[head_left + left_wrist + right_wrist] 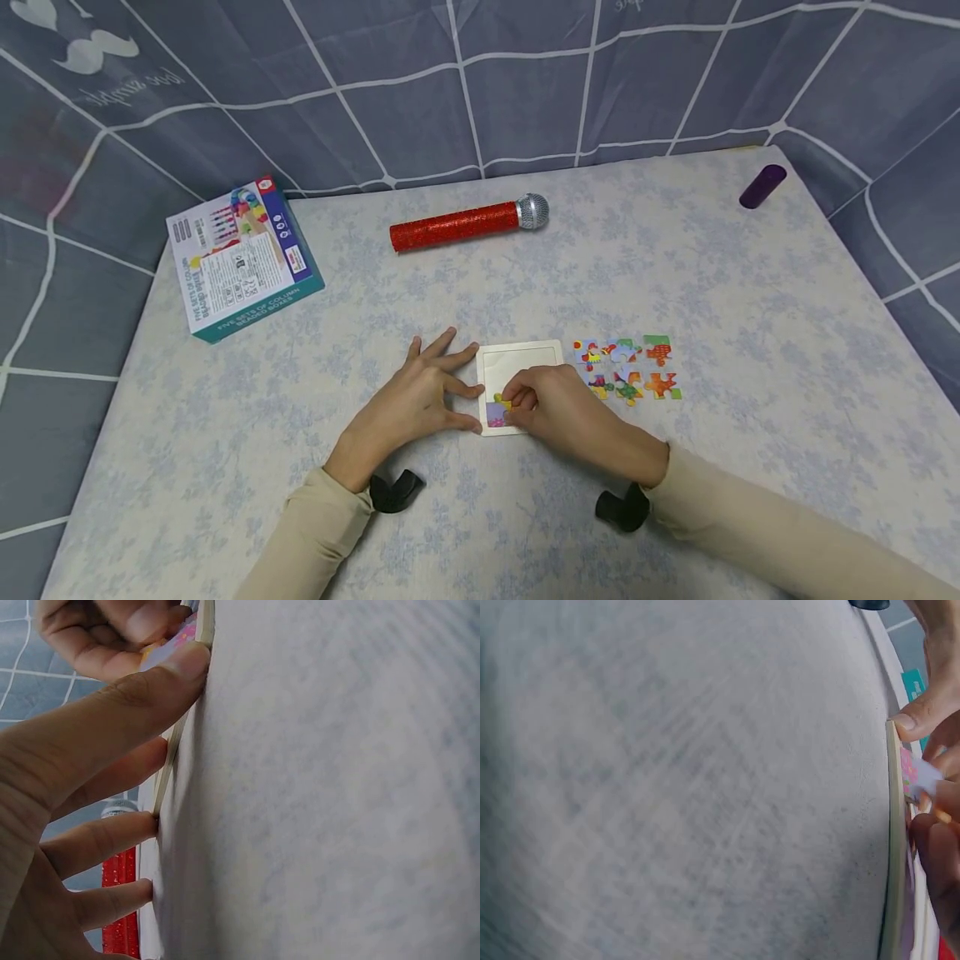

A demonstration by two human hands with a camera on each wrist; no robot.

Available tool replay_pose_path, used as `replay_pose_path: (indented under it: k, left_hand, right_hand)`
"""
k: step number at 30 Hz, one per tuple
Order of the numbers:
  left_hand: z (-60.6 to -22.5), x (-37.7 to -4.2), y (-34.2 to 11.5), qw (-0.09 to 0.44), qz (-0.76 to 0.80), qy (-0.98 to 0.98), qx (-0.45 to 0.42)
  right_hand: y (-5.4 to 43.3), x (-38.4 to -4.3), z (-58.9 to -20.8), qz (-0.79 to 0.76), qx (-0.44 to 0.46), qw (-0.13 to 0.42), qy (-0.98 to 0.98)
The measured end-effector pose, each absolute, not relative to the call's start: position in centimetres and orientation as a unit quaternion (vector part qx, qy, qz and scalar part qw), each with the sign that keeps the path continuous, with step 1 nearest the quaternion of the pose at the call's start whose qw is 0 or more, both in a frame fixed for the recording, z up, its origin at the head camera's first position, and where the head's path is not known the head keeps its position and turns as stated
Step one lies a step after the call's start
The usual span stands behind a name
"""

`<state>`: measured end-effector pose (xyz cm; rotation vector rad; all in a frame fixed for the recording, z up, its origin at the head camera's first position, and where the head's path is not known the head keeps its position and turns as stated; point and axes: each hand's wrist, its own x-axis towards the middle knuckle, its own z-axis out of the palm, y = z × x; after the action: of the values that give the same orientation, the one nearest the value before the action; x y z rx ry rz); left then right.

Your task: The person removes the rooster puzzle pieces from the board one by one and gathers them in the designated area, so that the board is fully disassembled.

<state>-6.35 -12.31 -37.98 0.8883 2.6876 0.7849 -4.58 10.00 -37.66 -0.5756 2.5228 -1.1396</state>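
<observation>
A small square puzzle tray (519,346) with a pale raised rim lies on the table in front of me. My left hand (411,398) has its fingers spread at the tray's left side, and its thumb (176,671) touches the rim. Over the tray's lower left corner, my right hand (564,410) pinches a lilac puzzle piece (495,414) with pink spots and a yellow part. In the right wrist view that piece (922,774) shows tilted at the rim, partly covered by fingers. The rest of the tray's floor looks bare, though the right hand hides part of it.
Several loose puzzle pieces (662,385) lie in two rows right of the tray. Farther back are a red glittery microphone (457,227), a bead-toy box (240,258) at left and a dark purple cylinder (762,186) near the right edge. A grey curtain (405,133) surrounds the table.
</observation>
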Motion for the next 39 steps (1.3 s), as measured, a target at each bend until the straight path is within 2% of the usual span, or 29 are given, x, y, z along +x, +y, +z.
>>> replay_pose_path:
  k: [12,39]
  left_hand:
    - [-38.3,-6.4,-12.3,0.099,0.263,0.909,0.308]
    - [-38.4,-6.4,-12.3,0.104,0.273,0.909,0.296]
  right_hand:
    - [11.7,-4.7,-38.1,-0.528,-0.149,0.229,0.804]
    - [20.8,-2.6,-37.1,-0.438,-0.034,0.234,0.867]
